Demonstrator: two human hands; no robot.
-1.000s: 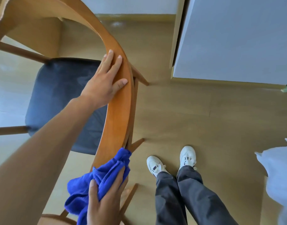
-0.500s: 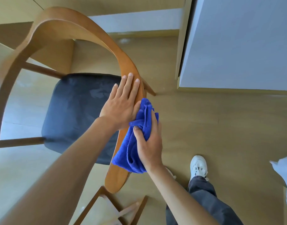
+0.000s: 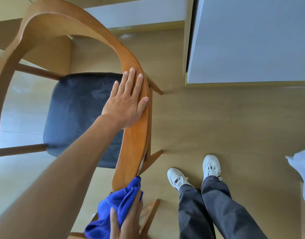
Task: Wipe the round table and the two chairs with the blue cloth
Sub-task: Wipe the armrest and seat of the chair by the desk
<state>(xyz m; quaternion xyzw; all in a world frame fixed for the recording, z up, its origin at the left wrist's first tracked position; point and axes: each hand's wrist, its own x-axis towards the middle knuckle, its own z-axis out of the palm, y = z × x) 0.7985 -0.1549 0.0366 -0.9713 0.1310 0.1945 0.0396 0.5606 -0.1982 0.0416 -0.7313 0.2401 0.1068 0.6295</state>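
A wooden chair [image 3: 131, 149] with a curved back rail and a dark blue seat cushion [image 3: 79, 111] stands in front of me. My left hand [image 3: 127, 102] lies flat on the rail's upper part, fingers straight. My right hand [image 3: 125, 219] presses the bunched blue cloth [image 3: 117, 206] against the near end of the rail, fingers and thumb wrapped round the cloth. The round table is out of view.
A grey cabinet or wall panel [image 3: 251, 40] stands at the upper right. My feet in white shoes [image 3: 193, 171] stand on the wooden floor to the right of the chair. A pale blue thing [image 3: 303, 171] shows at the right edge.
My right hand has slid the blue cloth down the rail from beside my left hand to the rail's near end. My left hand stays on the rail.
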